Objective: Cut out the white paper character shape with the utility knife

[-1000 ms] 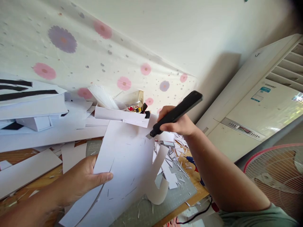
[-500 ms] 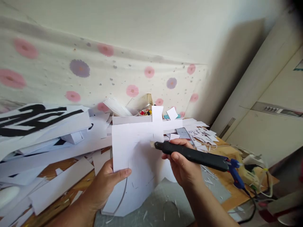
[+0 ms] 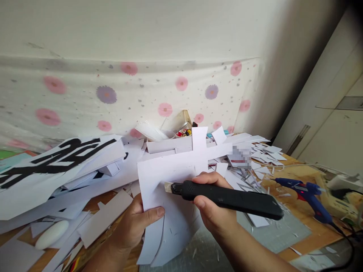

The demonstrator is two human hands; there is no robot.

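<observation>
Head view: left hand (image 3: 133, 226) grips white card (image 3: 170, 177), right hand (image 3: 215, 215) grips black cutter (image 3: 227, 197) — paper scraps (image 3: 263, 155), blue glue gun (image 3: 306, 192) nearby.

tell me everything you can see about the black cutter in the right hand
The black cutter is a long, slim utility knife with a matte body that looks like plastic. A short pale blade tip sticks out at its left end. It lies nearly level, blade end pointing left, in front of the white paper sheet. The right hand grips it from below, thumb over the top; the left hand holds the sheet.
</observation>
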